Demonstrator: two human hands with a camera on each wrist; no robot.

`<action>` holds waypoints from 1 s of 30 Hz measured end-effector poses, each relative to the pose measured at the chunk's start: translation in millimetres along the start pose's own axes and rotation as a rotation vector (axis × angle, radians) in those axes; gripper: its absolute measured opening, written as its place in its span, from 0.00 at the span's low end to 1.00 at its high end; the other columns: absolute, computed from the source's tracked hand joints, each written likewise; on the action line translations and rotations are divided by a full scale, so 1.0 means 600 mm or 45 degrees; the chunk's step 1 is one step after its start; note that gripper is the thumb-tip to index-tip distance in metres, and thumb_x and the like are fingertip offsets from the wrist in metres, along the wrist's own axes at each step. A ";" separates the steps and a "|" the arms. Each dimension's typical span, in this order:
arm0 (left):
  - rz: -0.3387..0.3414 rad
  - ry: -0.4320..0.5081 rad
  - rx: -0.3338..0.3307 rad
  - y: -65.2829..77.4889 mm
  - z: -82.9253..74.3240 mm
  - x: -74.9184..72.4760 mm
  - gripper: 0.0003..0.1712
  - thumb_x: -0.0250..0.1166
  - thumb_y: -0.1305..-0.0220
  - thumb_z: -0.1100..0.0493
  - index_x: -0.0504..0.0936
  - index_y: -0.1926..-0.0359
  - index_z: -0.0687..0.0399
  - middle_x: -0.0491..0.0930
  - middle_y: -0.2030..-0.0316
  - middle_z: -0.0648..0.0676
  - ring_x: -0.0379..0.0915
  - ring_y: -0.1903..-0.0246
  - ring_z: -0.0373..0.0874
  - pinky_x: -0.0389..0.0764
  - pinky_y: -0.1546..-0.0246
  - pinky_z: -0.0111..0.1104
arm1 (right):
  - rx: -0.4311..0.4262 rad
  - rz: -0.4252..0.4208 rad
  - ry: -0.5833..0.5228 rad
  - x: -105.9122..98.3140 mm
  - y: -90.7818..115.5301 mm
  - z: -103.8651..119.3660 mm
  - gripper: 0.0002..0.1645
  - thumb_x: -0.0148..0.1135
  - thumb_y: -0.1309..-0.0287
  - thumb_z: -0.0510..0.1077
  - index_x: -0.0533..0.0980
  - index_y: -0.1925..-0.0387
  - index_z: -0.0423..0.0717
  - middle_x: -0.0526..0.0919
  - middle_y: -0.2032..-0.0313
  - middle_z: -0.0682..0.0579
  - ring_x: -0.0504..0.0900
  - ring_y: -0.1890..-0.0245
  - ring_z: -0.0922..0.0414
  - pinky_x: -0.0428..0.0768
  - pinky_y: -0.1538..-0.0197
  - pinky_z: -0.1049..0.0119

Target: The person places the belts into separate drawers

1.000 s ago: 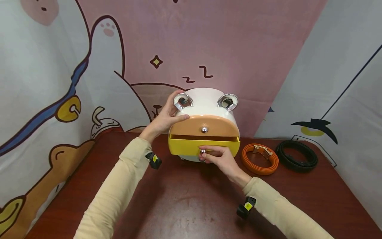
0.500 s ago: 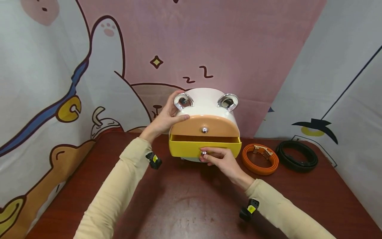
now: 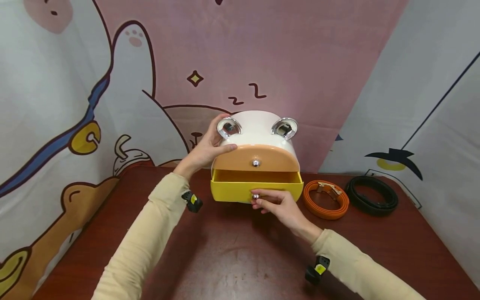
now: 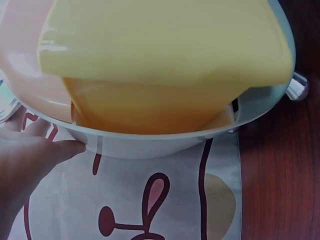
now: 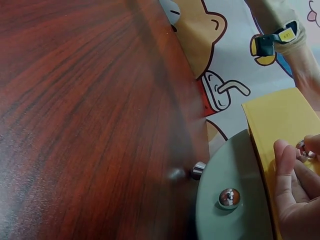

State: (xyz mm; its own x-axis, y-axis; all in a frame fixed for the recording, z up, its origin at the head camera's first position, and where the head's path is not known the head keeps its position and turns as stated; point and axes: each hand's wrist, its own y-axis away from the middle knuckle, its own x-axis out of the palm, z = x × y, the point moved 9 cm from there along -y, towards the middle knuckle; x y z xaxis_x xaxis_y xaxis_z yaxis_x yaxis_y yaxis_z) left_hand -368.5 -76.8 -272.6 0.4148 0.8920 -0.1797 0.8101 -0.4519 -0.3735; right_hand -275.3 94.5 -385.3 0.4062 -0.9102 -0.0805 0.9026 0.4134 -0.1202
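Observation:
A small white drawer cabinet (image 3: 258,131) with two silver ring-shaped eyes stands at the back of the table. Its peach top drawer (image 3: 275,159) is closed, while the yellow drawer (image 3: 228,192) below is pulled part way out, showing a bare interior. My left hand (image 3: 207,146) grips the cabinet's upper left side, thumb on the front edge; the other fingers are partly hidden behind the eye. Between thumb and fingers, my right hand (image 3: 279,205) pinches the yellow drawer's round silver knob (image 3: 256,196). The right wrist view shows a pale green bottom drawer (image 5: 240,170) under it.
To the right of the cabinet lie a coiled orange belt (image 3: 325,213) with a gold-toned buckle and a coiled black belt (image 3: 375,208). A printed cartoon cloth (image 3: 300,62) hangs behind the dark red wooden table (image 3: 225,258).
The yellow drawer has slid farther out toward me, with my right hand drawing back on its knob. More of the drawer's inside shows. My left hand stays on the cabinet.

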 end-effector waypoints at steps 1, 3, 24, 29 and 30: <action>-0.001 -0.004 -0.004 0.000 0.001 0.000 0.47 0.65 0.38 0.70 0.48 0.28 0.41 0.59 0.31 0.52 0.49 0.30 0.39 0.50 0.32 0.38 | 0.001 0.000 0.003 0.000 0.001 0.000 0.19 0.61 0.36 0.38 0.78 0.44 0.38 0.84 0.56 0.38 0.85 0.58 0.50 0.82 0.57 0.58; -0.002 -0.008 -0.012 0.000 0.001 -0.001 0.48 0.65 0.38 0.70 0.48 0.27 0.41 0.58 0.31 0.52 0.49 0.30 0.40 0.50 0.32 0.38 | 0.001 -0.003 0.007 0.001 0.002 0.000 0.19 0.61 0.36 0.38 0.78 0.44 0.38 0.84 0.56 0.39 0.85 0.59 0.51 0.82 0.58 0.60; 0.016 -0.064 -0.134 0.015 -0.037 0.011 0.50 0.65 0.37 0.67 0.43 0.25 0.48 0.53 0.28 0.54 0.43 0.28 0.43 0.47 0.31 0.40 | -0.026 0.001 0.013 0.011 0.028 0.008 0.17 0.63 0.37 0.38 0.80 0.48 0.37 0.85 0.60 0.41 0.85 0.62 0.52 0.82 0.62 0.63; 0.031 -0.081 -0.163 0.017 -0.039 0.012 0.51 0.65 0.37 0.66 0.41 0.25 0.47 0.50 0.27 0.55 0.42 0.28 0.45 0.47 0.31 0.42 | -0.017 0.025 0.015 0.018 0.036 0.010 0.18 0.63 0.37 0.38 0.79 0.47 0.37 0.85 0.60 0.41 0.85 0.62 0.52 0.81 0.62 0.63; 0.035 -0.085 -0.168 0.017 -0.039 0.012 0.51 0.65 0.37 0.66 0.40 0.25 0.47 0.50 0.27 0.55 0.42 0.28 0.45 0.48 0.31 0.43 | -0.016 0.031 0.019 0.019 0.038 0.010 0.18 0.63 0.37 0.39 0.79 0.47 0.37 0.85 0.60 0.41 0.85 0.62 0.52 0.81 0.62 0.63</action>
State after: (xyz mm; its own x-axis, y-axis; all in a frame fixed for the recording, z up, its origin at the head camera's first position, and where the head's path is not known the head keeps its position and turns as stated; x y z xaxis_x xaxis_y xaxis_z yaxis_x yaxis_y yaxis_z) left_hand -347.6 -75.2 -256.3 0.4124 0.8760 -0.2500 0.8482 -0.4693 -0.2454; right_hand -249.4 93.3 -382.8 0.4255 -0.8996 -0.0982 0.8907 0.4355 -0.1304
